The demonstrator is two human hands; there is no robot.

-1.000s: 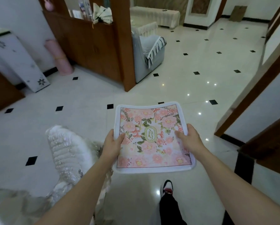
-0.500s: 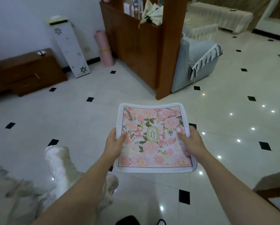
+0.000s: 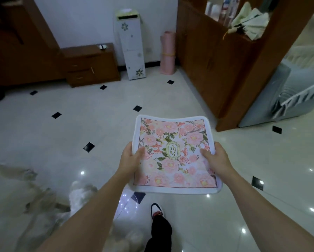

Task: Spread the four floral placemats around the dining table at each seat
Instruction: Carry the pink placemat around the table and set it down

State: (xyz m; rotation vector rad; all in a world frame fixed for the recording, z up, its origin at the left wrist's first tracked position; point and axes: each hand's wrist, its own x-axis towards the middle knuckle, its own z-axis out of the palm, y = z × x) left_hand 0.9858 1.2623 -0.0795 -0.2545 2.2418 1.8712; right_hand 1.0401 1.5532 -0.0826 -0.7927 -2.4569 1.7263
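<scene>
Placemat [image 3: 174,155]: a square floral mat, pink blooms and green leaves with a white border and a small oval emblem at its middle, held flat and face up between both hands over the floor [image 3: 79,135].
Left hand [image 3: 129,159]: closed on the mat's left edge, thumb lying on the printed face, fingers hidden beneath.
Right hand [image 3: 216,159]: closed on the right edge the same way, thumb on top, fingers under.
How many mats: only one face shows; whether others are stacked below cannot be told.
Counter: no dining counter or seat is in view; ahead of the hands stand a wooden partition [image 3: 216,60] to the right and a low wooden cabinet [image 3: 90,64] to the left.
Below the hands: a shoe [image 3: 157,210] on glossy tile; a pale, fluffy, blurred shape [image 3: 83,195] lies under the left forearm, and what it is cannot be told.
Step in hand: likely carrying the mat toward a seat, laying not yet begun.
Doing it well: keep both edges level so the soft mat does not sag or fold; step clear of the fluffy shape; on arrival, lower the far edge first, square it to the counter's edge, then slide the fingers out.
</scene>
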